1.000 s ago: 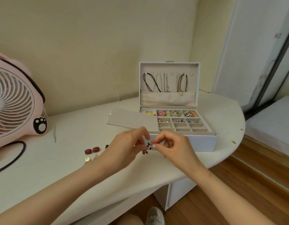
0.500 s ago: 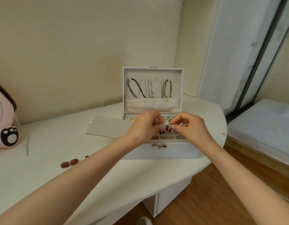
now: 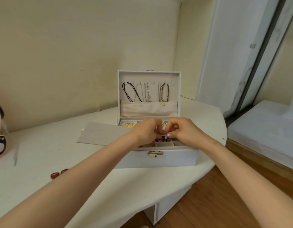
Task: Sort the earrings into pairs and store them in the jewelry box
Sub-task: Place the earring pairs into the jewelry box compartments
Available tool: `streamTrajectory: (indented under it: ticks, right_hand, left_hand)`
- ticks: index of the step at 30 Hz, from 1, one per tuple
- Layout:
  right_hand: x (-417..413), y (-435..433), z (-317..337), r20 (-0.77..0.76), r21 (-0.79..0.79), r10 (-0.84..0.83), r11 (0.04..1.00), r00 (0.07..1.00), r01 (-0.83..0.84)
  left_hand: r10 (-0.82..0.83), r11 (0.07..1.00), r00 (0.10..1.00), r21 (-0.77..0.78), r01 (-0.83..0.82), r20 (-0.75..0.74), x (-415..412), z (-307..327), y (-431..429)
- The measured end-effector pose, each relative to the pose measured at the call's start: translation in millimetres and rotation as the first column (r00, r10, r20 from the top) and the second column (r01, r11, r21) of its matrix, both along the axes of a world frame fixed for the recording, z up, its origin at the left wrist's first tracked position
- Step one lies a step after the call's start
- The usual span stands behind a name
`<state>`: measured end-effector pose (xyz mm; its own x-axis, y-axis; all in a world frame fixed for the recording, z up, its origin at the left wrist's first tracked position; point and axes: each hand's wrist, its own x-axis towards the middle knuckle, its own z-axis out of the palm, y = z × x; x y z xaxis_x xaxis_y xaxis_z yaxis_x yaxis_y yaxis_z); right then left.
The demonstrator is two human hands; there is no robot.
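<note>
- A pair of small dark earrings (image 3: 163, 137) (with pink bits) is pinched between the fingertips of the left hand (image 3: 145, 131) and the right hand (image 3: 184, 131), both with curled fingers meeting.
- The earrings are held just above the middle compartments of the open jewelry box (image 3: 175, 159), which is set on the white worktop (image 3: 43, 155).
- Yellow earrings (image 3: 129, 125) are seen in the back-left compartment.
- Necklaces (image 3: 132, 93) are hung inside the raised lid (image 3: 149, 109).
- Red earrings (image 3: 57, 173) are left on the worktop, well apart from the hands.
</note>
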<state>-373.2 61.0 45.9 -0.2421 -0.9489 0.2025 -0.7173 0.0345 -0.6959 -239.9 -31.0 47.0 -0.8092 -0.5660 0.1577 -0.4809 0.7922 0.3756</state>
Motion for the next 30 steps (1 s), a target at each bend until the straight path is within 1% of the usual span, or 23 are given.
streamTrajectory:
  ticks: [2, 4, 6, 7, 9, 11, 14, 18, 20, 24, 26, 28, 30]
  right_hand:
    - [-1, -3, 1, -0.03, 0.027, 0.012, 1.0, 0.999, -0.011]
    - [0, -6, 0, -0.129, 0.036, 0.012, 0.999, 0.992, -0.007]
    - [2, -7, -2, -0.251, 0.031, -0.006, 0.999, 0.968, 0.014]
    - [2, -6, -2, -0.286, 0.024, -0.021, 0.999, 0.958, 0.029]
    - [4, -5, -3, -0.318, 0.002, -0.057, 0.998, 0.947, 0.06]
    - [5, -4, -4, -0.345, -0.028, -0.087, 0.996, 0.934, 0.083]
    - [6, -5, -4, -0.383, -0.054, -0.116, 0.993, 0.916, 0.103]
    - [7, -4, -3, -0.45, -0.019, -0.132, 0.99, 0.883, 0.138]
    - [9, -6, -2, -0.484, 0.011, -0.133, 0.987, 0.865, 0.158]
    - [14, -11, -5, -0.499, 0.028, -0.145, 0.983, 0.854, 0.182]
    - [15, -11, -6, -0.489, 0.043, -0.121, 0.986, 0.864, 0.163]
    - [13, -8, -7, -0.434, 0.042, -0.111, 0.989, 0.894, 0.143]
    - [12, -4, -8, -0.367, -0.003, -0.128, 0.991, 0.921, 0.136]
  left_hand:
    - [-0.011, 0.999, 0.999, -0.037, 0.013, 0.048, -2, 2, 2]
    - [-0.012, 0.993, 0.997, -0.119, 0.021, 0.074, -3, 3, 4]
    - [-0.004, 0.975, 0.998, -0.223, 0.018, 0.061, -4, 1, 7]
    - [0.0, 0.963, 0.999, -0.269, 0.012, 0.046, -3, 0, 7]
    - [0.015, 0.936, 1.0, -0.352, -0.008, 0.019, -3, -3, 7]
    - [0.034, 0.918, 0.999, -0.396, -0.034, -0.007, -3, -5, 7]
    - [0.043, 0.915, 0.999, -0.401, -0.052, -0.033, -4, -7, 7]
    - [0.034, 0.91, 0.998, -0.413, -0.049, -0.043, -2, -9, 8]
    - [0.049, 0.908, 0.996, -0.413, -0.075, -0.073, 2, -8, 9]
    - [0.055, 0.907, 0.988, -0.407, -0.111, -0.147, 18, -2, 10]
    - [0.046, 0.905, 0.985, -0.411, -0.111, -0.164, 27, 0, 11]
    - [0.032, 0.905, 0.985, -0.413, -0.101, -0.172, 37, 0, 13]
    - [0.026, 0.912, 0.985, -0.4, -0.093, -0.17, 45, 0, 15]
